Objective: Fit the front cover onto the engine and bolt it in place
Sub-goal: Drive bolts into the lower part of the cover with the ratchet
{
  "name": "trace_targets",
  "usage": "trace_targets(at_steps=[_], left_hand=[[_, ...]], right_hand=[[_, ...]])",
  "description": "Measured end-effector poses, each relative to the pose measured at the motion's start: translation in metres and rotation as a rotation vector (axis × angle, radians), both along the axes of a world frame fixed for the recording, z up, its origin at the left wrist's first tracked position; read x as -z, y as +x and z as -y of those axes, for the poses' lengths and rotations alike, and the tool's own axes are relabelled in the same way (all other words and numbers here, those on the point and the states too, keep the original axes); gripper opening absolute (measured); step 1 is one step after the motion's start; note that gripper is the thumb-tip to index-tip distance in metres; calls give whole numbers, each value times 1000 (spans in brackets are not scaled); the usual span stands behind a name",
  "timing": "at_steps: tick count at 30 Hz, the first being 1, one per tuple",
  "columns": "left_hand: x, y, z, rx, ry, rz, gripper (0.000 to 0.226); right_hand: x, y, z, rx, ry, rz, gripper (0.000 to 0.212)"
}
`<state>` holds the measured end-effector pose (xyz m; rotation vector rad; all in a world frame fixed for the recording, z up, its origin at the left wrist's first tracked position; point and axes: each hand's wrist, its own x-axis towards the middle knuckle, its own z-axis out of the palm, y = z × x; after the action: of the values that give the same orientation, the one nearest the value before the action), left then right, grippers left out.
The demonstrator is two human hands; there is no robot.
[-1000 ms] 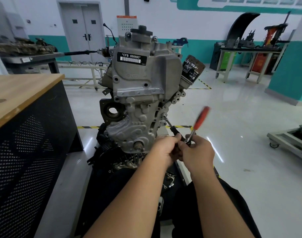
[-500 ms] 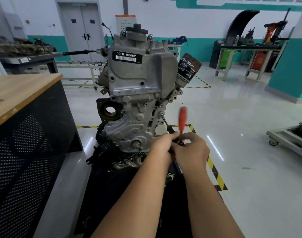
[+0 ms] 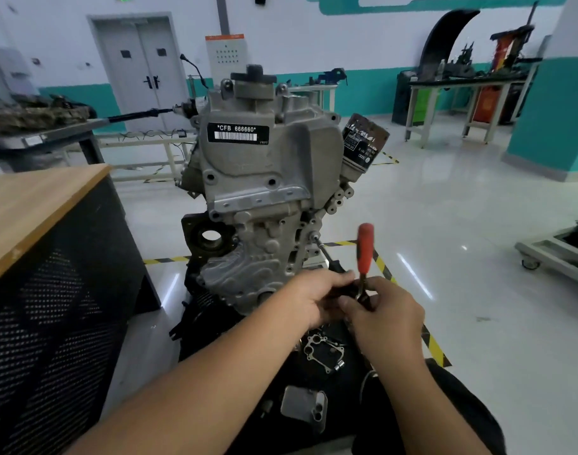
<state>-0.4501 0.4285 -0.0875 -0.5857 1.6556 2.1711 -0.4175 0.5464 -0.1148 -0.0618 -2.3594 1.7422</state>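
The fingers [image 3: 342, 284] of the left hand [image 3: 314, 298] are curling round the dark lower part of a ratchet driver [image 3: 327, 257], steadying it, while the right hand [image 3: 384, 315] is gripping the tool just below its red handle [image 3: 365, 247], which is standing nearly upright above both hands. From the hands a thin extension shaft is running up and to the left, and its tip is sitting on a bolt [image 3: 313, 237] at the right edge of the front cover [image 3: 264, 198].

The cover is already lying in place against the engine [image 3: 248, 93], so the step in hand looks like the bolting, at one fastener on the right flange (whether it is fully seated I cannot tell). The next move probably calls for swinging the handle while keeping the shaft in line with the bolt, so the socket is not slipping off, and then shifting to the other holes along the edge.

The cover is a grey cast-metal piece, ribbed and embossed in its lower half, smoother above, carrying a black label reading CFB 666660, with a row of small bosses down its right side. It is standing upright in front of the person, beside a dark mesh cabinet with a wooden tabletop [image 3: 34, 205]. A black oil filter [image 3: 365, 142] is jutting out at the upper right, and a loose gasket [image 3: 323, 351] is lying below the hands.
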Motion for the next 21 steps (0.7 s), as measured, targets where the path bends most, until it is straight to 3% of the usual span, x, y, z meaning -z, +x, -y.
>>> trace_targets(at_steps=[5,8,13,17,19,21], left_hand=[[12,-10,14,35,242,-80,11],[8,-11,1,38,308,-71,14],[1,-9,-3,13,296,-66,22],[-10,-6,2,-49,325,-48,21],[-10,-8,-1,-73,332,-28,20],[-7,-10,-5,-62,310,-33,29]], right_hand=[[-16,-10,-14,-21,-944,370,23],[-23,-17,-25,-45,-991,390,22],[-24,-9,-13,-145,-807,208,24],[-40,-14,-16,-258,-283,-7,9],[-43,-20,-21,-270,118,-94,20],[-40,-20,-20,-251,316,-177,29]])
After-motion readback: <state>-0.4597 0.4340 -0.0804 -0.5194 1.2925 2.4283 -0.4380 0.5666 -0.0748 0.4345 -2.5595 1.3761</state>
